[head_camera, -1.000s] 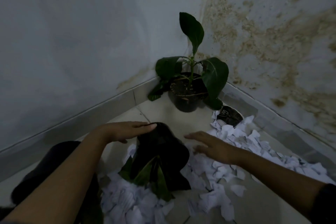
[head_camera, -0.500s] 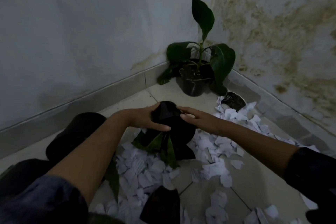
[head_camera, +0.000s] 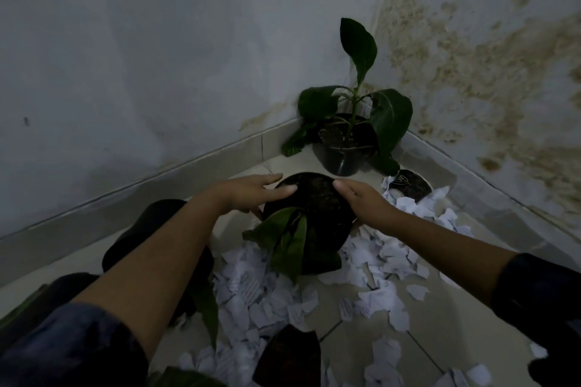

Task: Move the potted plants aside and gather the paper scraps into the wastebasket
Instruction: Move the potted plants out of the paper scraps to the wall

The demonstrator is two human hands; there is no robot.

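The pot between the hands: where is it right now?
In the head view the pot sits mid-frame, gripped between the left hand and right hand, just in front of the corner plant, with paper scraps at its right.

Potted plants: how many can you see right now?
2 clearly: one plant upright in the wall corner; one pot held between the left hand and right hand. Dark leaves at the bottom edge may belong to more.

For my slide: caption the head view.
Both hands, left hand and right hand, hold a potted plant above scattered paper scraps.
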